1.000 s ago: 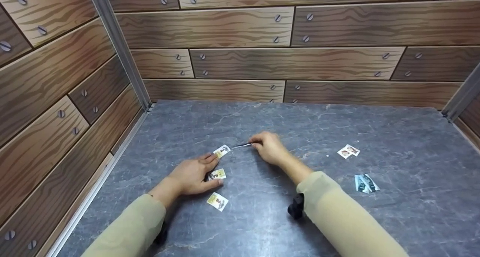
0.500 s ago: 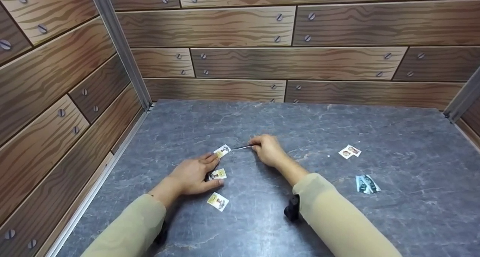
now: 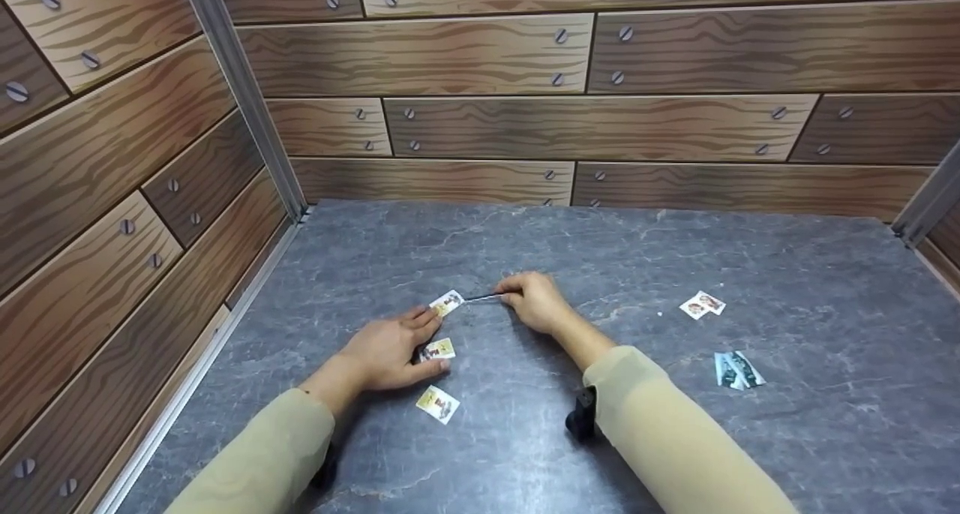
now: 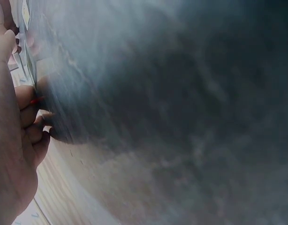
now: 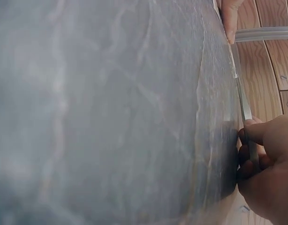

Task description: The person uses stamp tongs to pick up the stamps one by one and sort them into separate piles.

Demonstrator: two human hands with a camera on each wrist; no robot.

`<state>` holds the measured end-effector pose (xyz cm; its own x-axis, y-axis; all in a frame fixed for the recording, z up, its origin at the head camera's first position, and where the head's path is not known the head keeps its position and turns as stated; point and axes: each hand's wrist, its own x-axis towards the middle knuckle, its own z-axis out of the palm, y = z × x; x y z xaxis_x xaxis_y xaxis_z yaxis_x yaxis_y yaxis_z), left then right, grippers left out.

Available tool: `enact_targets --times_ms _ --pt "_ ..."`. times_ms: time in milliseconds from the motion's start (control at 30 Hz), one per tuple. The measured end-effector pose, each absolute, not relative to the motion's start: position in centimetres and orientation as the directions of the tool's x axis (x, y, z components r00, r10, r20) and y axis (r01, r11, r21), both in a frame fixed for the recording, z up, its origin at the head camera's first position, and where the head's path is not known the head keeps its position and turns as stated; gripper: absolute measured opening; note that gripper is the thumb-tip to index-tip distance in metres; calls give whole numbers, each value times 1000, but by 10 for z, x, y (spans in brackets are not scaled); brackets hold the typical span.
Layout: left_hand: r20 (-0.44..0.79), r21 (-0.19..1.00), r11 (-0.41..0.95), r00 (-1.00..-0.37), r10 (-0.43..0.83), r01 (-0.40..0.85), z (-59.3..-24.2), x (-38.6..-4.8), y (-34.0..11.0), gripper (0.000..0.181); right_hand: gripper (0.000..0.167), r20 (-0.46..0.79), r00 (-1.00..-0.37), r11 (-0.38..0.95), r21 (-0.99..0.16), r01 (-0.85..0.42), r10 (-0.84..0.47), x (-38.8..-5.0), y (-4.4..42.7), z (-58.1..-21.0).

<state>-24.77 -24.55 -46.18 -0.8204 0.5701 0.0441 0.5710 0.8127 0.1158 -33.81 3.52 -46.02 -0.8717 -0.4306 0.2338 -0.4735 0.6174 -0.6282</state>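
Note:
My left hand (image 3: pixel 386 353) rests on the table, its fingertips touching the near edge of a small postage stamp (image 3: pixel 448 304) with a yellow and dark picture. A second stamp (image 3: pixel 441 348) lies between its thumb and fingers, partly covered. Below the thumb lies a third similar stamp (image 3: pixel 438 404). From the right, my right hand (image 3: pixel 536 302) pinches thin metal tweezers (image 3: pixel 484 297). Their tips reach the right edge of the farthest stamp; whether they grip it cannot be told. In the right wrist view the tweezers (image 5: pixel 244 103) lie low along the tabletop.
Two overlapping reddish-brown stamps (image 3: pixel 703 305) lie to the right on the grey marbled table (image 3: pixel 600 251), with tiny white specks near them. Closer to me are blue-green stamps (image 3: pixel 739 370), also overlapping. Wood-patterned walls (image 3: pixel 480 127) stand behind and at the left.
My right hand and forearm have shifted slightly toward me, and the tweezers lie at a flatter angle. The left hand stays over the stamps.

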Motion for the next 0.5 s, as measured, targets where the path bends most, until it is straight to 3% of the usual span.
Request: enact_targets --times_ms 500 --pt "48 111 810 -817 575 576 -460 -246 -245 88 13 226 -863 568 -674 -473 -451 -342 38 -463"
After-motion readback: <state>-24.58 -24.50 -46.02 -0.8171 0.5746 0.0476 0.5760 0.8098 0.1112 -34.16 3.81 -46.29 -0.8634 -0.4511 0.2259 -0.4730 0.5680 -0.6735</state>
